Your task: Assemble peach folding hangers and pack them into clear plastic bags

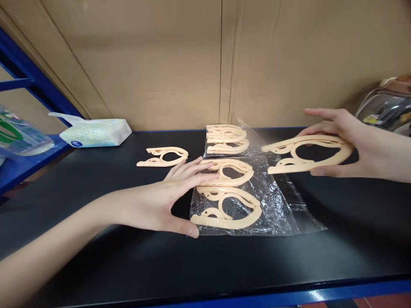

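A cream folding hanger [289, 168], folded up, is held above the table's right side by my right hand [361, 143]. The thumb grips its lower edge and fingers lie along the top. My left hand [154, 205] is spread out, fingers over the left edge of a clear plastic bag [279, 214]. Inside this bag lie two folded hangers [231, 223], one behind the other. Farther back, more folded hangers [227, 149] are stacked under clear plastic. One loose folded hanger [150, 163] rests on the table just beyond my left fingers.
The black table [205, 269] has a blue front edge and meets a brown cardboard wall [154, 64] behind. A tissue pack [96, 132] stands at the back left, near a blue metal frame [19, 81]. At the far right is a transparent rounded container [388, 107].
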`<control>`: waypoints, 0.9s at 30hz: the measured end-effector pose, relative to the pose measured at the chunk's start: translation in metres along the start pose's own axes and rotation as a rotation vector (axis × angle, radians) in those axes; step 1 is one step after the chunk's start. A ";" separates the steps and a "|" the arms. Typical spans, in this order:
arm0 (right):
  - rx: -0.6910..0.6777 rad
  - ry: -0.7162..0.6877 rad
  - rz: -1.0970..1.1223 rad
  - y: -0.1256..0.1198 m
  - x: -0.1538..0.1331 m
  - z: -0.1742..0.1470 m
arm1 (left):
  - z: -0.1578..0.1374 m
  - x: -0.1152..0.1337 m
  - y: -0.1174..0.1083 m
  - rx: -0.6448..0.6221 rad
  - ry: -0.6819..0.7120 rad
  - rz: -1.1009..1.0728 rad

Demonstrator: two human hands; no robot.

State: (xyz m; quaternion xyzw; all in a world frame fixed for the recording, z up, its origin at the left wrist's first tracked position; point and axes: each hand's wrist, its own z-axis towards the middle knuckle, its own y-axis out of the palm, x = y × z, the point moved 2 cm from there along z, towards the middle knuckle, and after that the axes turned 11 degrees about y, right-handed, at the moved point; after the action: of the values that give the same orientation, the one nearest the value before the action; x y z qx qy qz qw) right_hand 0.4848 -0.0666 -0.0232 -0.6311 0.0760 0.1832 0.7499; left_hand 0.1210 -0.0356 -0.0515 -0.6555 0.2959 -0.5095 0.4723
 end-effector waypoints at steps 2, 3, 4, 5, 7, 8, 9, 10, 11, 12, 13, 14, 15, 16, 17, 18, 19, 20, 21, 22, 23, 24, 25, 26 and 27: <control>-0.085 0.086 -0.008 -0.003 0.018 0.000 | -0.001 -0.006 -0.002 -0.046 0.018 -0.015; -0.138 0.110 -0.012 -0.003 0.024 -0.001 | 0.000 -0.008 -0.003 -0.055 0.030 -0.022; -0.188 0.123 -0.018 -0.001 0.027 -0.002 | 0.001 -0.009 -0.004 -0.058 0.040 -0.024; -0.237 0.121 -0.023 0.001 0.028 -0.003 | 0.002 -0.010 -0.004 -0.062 0.048 -0.024; -0.310 0.058 -0.021 0.006 0.022 -0.005 | 0.004 -0.010 -0.004 -0.073 0.058 -0.017; -0.330 0.016 -0.012 0.008 0.016 -0.005 | 0.004 -0.010 -0.003 -0.079 0.054 -0.013; -0.344 -0.036 0.010 0.011 0.009 -0.005 | 0.004 -0.010 -0.002 -0.083 0.047 -0.010; -0.352 -0.073 0.040 0.014 0.003 -0.005 | 0.004 -0.011 -0.002 -0.084 0.039 -0.007; -0.368 -0.098 0.078 0.017 -0.004 -0.005 | 0.003 -0.011 -0.001 -0.082 0.036 -0.004; -0.387 -0.120 0.120 0.021 -0.010 -0.004 | 0.003 -0.012 0.000 -0.077 0.032 -0.002; -0.412 -0.127 0.152 0.025 -0.015 -0.004 | 0.002 -0.013 0.000 -0.070 0.032 0.001; -0.434 -0.135 0.174 0.029 -0.020 -0.004 | 0.002 -0.014 0.001 -0.061 0.035 0.004; -0.445 -0.138 0.183 0.033 -0.024 -0.004 | 0.001 -0.014 0.001 -0.052 0.041 0.008; -0.449 -0.132 0.179 0.037 -0.029 -0.005 | 0.002 -0.014 0.001 -0.045 0.044 0.011; -0.448 -0.128 0.175 0.041 -0.032 -0.005 | 0.002 -0.014 0.001 -0.040 0.047 0.013; -0.450 -0.127 0.174 0.045 -0.036 -0.005 | 0.002 -0.014 0.001 -0.039 0.048 0.015; -0.457 -0.132 0.176 0.049 -0.040 -0.006 | 0.003 -0.013 0.000 -0.039 0.049 0.015; -0.469 -0.142 0.180 0.052 -0.042 -0.006 | 0.003 -0.013 0.000 -0.042 0.047 0.016; -0.482 -0.154 0.184 0.054 -0.044 -0.007 | 0.004 -0.012 0.000 -0.044 0.043 0.018; -0.492 -0.167 0.185 0.056 -0.044 -0.007 | 0.004 -0.012 -0.001 -0.047 0.040 0.018; -0.495 -0.181 0.185 0.057 -0.044 -0.007 | 0.004 -0.012 -0.001 -0.049 0.035 0.018; -0.492 -0.190 0.178 0.057 -0.041 -0.007 | 0.004 -0.012 -0.001 -0.051 0.029 0.017; -0.488 -0.191 0.165 0.056 -0.038 -0.007 | 0.003 -0.012 -0.001 -0.051 0.023 0.016; -0.486 -0.191 0.148 0.055 -0.035 -0.007 | 0.003 -0.013 0.000 -0.049 0.019 0.017; -0.483 -0.189 0.130 0.054 -0.031 -0.007 | 0.003 -0.014 0.000 -0.046 0.017 0.020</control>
State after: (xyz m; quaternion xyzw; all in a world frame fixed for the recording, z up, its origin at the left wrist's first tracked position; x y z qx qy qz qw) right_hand 0.4369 -0.0719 -0.0632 -0.7657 0.0003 0.3019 0.5680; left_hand 0.1199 -0.0227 -0.0567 -0.6588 0.3180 -0.5035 0.4598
